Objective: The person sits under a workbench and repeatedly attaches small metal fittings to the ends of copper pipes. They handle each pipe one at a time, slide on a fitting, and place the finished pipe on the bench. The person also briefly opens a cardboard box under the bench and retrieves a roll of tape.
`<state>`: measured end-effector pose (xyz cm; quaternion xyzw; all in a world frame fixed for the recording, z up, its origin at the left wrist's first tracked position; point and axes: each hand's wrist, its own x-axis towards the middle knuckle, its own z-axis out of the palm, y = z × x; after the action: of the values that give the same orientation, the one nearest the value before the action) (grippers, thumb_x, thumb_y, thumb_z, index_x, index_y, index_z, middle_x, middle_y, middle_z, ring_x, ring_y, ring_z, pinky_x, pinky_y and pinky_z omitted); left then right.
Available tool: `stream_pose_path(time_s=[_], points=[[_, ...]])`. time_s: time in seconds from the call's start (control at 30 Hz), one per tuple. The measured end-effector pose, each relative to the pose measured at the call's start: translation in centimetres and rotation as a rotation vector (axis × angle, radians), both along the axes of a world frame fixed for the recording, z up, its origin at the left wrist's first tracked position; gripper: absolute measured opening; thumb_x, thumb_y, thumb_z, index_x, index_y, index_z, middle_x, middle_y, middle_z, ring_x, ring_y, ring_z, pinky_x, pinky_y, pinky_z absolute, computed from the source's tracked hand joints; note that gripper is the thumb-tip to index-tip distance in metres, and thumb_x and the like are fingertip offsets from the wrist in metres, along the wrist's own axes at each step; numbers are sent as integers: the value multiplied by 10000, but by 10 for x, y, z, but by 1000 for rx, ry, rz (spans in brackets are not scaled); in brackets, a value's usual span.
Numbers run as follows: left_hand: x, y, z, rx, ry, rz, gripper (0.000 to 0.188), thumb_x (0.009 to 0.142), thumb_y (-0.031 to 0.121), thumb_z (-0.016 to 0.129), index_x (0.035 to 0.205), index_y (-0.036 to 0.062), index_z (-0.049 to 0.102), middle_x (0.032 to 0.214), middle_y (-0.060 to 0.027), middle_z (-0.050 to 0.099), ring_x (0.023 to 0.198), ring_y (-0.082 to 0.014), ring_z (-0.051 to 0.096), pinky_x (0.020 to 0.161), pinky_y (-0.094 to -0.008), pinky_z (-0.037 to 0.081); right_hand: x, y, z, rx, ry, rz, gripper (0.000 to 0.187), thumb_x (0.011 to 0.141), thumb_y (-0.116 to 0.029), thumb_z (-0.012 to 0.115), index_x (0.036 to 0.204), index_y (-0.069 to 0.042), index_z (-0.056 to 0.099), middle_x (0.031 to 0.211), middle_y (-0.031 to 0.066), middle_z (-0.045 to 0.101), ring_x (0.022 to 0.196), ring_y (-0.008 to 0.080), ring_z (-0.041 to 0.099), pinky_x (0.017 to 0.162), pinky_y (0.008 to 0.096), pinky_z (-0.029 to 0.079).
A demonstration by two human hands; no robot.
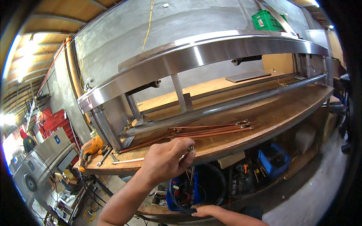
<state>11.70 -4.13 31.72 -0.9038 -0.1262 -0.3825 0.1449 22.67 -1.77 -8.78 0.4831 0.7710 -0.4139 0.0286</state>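
My left hand (169, 157) is raised in front of the workbench's front edge, its fingers closed. A small metal piece (191, 148) pokes out between thumb and forefinger; its exact kind is too small to tell. Lower down, my right hand (204, 211) reaches to the near edge of a blue bin (174, 203) under the bench, fingers stretched and slightly apart. A coiled black hose (225, 184) lies in and over that bin, beside the right hand. Beyond my left hand, several thin copper-coloured tubes (211, 132) with metal end fittings rest on the wooden bench top (279, 111).
A long stainless steel frame (200, 56) with a grey pipe (226, 109) stands on the bench. An orange power drill (90, 148) and a wrench (104, 158) lie at the left end. Another blue bin (273, 160) sits on the lower shelf. A fan (32, 182) stands at left.
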Motion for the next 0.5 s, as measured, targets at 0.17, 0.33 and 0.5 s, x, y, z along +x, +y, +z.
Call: stream_pose_path(time_s=[0.17, 0.33, 0.5], points=[[4, -5, 1, -46, 86, 177, 250, 865, 216, 650, 1038, 81, 529, 765, -139, 635, 645, -333, 636, 564, -415, 502, 7, -3, -6, 47, 33, 21, 672, 909, -476, 506, 1420, -65, 364, 1421, 207, 425, 1311, 351, 404, 1084, 402, 321], [15, -8, 5, -207, 230, 331, 263, 902, 300, 590, 1007, 63, 544, 748, -159, 646, 682, -365, 642, 601, -460, 506, 13, -7, 12, 28, 9, -4, 660, 911, -474, 512, 1409, -61, 382, 1400, 209, 450, 1302, 341, 420, 1069, 393, 337], [16, -38, 3, -426, 637, 460, 317, 922, 335, 541, 928, 21, 580, 737, -211, 648, 673, -399, 637, 625, -489, 507, 14, -27, 96, 216, 489, -149, 626, 912, -491, 517, 1323, -21, 489, 1240, 236, 575, 1147, 330, 565, 991, 390, 431]])
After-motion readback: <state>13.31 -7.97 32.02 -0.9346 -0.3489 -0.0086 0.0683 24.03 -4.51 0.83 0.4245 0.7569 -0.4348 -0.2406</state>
